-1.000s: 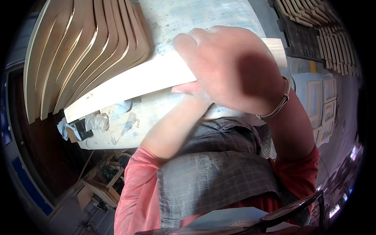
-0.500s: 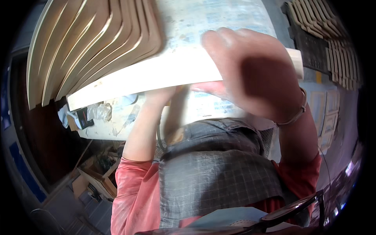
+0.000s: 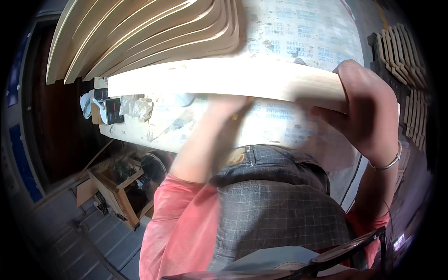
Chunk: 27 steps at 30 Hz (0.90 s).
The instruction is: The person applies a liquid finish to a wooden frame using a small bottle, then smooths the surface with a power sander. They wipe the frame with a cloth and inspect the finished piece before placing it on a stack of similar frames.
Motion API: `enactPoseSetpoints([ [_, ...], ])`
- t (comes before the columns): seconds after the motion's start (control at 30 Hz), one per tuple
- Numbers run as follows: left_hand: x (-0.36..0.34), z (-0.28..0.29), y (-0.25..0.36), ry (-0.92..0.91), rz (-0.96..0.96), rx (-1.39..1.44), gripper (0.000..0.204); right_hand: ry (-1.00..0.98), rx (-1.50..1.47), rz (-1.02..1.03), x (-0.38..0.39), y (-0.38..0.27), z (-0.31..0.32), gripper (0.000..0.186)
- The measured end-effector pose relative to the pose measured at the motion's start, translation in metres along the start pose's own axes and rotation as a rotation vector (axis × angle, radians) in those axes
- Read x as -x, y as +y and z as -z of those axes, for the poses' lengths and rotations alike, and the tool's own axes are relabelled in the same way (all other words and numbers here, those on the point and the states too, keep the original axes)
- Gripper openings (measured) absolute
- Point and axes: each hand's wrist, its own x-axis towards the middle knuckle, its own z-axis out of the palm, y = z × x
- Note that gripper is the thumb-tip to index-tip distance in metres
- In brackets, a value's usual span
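A long, pale, gently curved wooden slat [image 3: 224, 79] lies crosswise before me, brightly lit. My right hand [image 3: 368, 105] wraps round its right end, fingers over the far side and thumb near the lower edge. Beneath the near edge, at mid-length, reaches my left hand [image 3: 226, 105]. Its fingers are hidden by the slat, so whether they hold anything does not show. Just beyond the slat stand several bent wooden pieces [image 3: 154, 39] side by side at the upper left.
The worktable [image 3: 303, 35] has a stained, printed covering. At its left end sit a crumpled clear plastic bag [image 3: 136, 107] and a dark box [image 3: 111, 111]. A wooden crate [image 3: 116, 193] stands below left. More bent wooden pieces [image 3: 401, 53] are stacked at the far right.
My right hand has slid from the slat's upper face to its right end and now grips there. My left hand stays under the slat. The whole view has shifted somewhat.
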Motion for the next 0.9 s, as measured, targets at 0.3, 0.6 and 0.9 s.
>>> enactPoseSetpoints([
  [0.3,0.027,0.047,-0.048,-0.061,0.363,0.142,0.040,0.049,0.024,0.032,-0.001,0.002,-0.001,0.045],
  [0.6,0.024,-0.035,0.044,-0.058,-0.031,-0.055,0.029,0.193,0.049,0.109,0.011,0.012,-0.011,0.057],
  [0.9,-0.027,-0.098,0.142,-0.227,-0.279,-0.030,0.026,0.214,0.153,0.146,0.023,0.018,-0.017,0.070],
])
